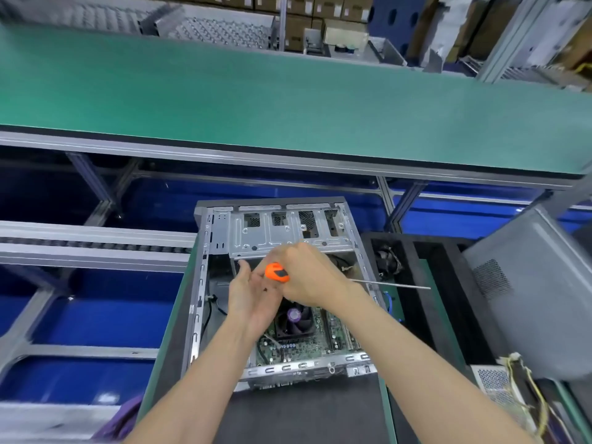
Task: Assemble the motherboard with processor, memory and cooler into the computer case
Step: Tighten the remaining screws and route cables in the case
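Gripping the orange-handled screwdriver [277,272], the right hand [312,277] holds it lying nearly level, its shaft running out to the right past the computer case [205,283] wall, tip well away from the board. The left hand [253,299] lies open, palm up, just beside the handle, small dark specks, perhaps screws, on it. Both hover over the motherboard [320,334], seated in the case with its cooler [293,318] directly below the hands; the shaft probably has to swing downward.

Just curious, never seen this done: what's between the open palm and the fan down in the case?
Only air shows there in the head view: the left hand, holding small screws, hovers above the cooler fan.
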